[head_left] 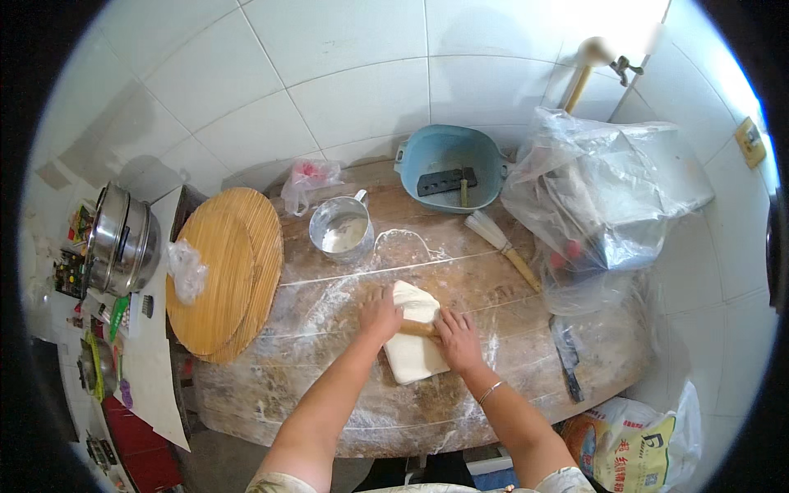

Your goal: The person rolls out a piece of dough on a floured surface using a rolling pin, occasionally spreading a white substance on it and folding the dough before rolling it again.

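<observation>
A slab of pale dough [416,361] lies on the floured wooden table, longer from front to back than it is wide. Across its middle rests a short wooden rolling pin [417,328]. My left hand [380,315] is closed over the pin's left end, its fingers by the dough's left edge. At the right end, my right hand [458,338] curls over the pin beside the dough. The pin's two ends are hidden under my hands. Beyond the dough stands a metal mug [341,230] with flour in it.
Round wooden boards [215,279] lie at the left. Behind are a blue-grey basin [407,172] and a brush [501,242]. On the right, a knife [565,353] lies near plastic-covered things [600,197]. A printed flour sack [633,440] stands below the table's right edge.
</observation>
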